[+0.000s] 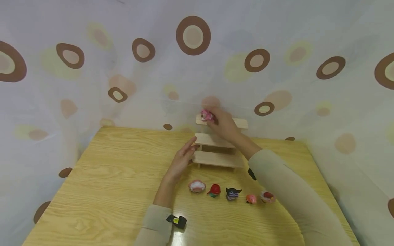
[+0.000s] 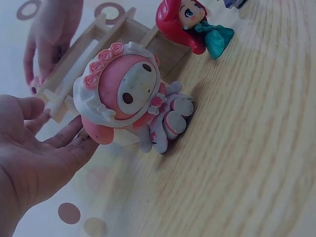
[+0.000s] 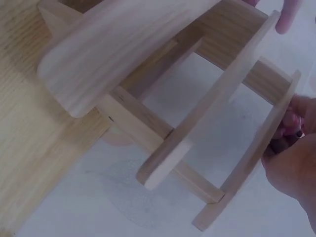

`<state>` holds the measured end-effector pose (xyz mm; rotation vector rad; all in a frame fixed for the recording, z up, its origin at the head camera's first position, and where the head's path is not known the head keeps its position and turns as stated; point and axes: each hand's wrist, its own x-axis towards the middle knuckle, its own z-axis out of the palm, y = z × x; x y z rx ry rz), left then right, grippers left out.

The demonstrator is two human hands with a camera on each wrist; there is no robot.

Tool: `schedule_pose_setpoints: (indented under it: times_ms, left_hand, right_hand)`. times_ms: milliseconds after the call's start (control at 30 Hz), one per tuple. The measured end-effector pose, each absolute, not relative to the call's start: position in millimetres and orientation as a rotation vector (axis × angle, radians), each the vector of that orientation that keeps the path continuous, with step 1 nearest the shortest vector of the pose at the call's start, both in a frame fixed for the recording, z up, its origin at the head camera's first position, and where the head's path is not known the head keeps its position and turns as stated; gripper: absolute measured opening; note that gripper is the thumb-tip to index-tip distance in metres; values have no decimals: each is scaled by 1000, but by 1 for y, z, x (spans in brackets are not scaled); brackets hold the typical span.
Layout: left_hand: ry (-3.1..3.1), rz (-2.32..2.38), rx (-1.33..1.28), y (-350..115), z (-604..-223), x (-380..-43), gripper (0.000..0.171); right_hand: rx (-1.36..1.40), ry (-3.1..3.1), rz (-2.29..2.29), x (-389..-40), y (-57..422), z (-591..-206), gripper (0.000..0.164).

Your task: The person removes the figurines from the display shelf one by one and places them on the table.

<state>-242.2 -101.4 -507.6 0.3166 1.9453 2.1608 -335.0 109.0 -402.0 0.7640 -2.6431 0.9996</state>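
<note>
A three-tier wooden display stand is at the back of the table. My right hand pinches a small pink figurine at the left end of the top tier; in the right wrist view the fingers mostly hide this figurine. Beside the stand's left side, my left hand has its fingers extended, fingertips right at the edge of the middle tier. Close to the left hand in the left wrist view sits a pink-hooded figurine with a white rose-trimmed bonnet.
In front of the stand, a row on the table continues rightward with a red-haired figurine, a black-eared purple one, a small orange-pink one and a red-and-white one. A patterned cloth hangs close behind the stand.
</note>
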Motion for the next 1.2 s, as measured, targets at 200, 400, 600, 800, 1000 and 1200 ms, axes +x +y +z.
schedule_pose_setpoints:
  times_ms: [200, 400, 600, 800, 1000, 1200]
  left_hand:
    - [1942, 2139, 343, -95, -509, -242, 51]
    - [1916, 2142, 343, -89, -507, -245, 50]
    - [1932, 2119, 350, -89, -504, -245, 51]
    - [1954, 2110, 393, -94, -503, -245, 51]
    - [1939, 2134, 398, -98, -502, -244, 51]
    - [1944, 2129, 431, -100, -502, -244, 52]
  right_hand:
    - [750, -2590, 938, -323, 121, -410, 47]
    - [743, -2536, 991, -287, 149, -412, 41]
    - [714, -2496, 955, -238, 198, -420, 41]
    - [570, -2499, 918, -196, 259, -434, 46]
    - [494, -2513, 955, -154, 309, -447, 48]
    - [461, -2575, 981, -122, 344, -464, 48]
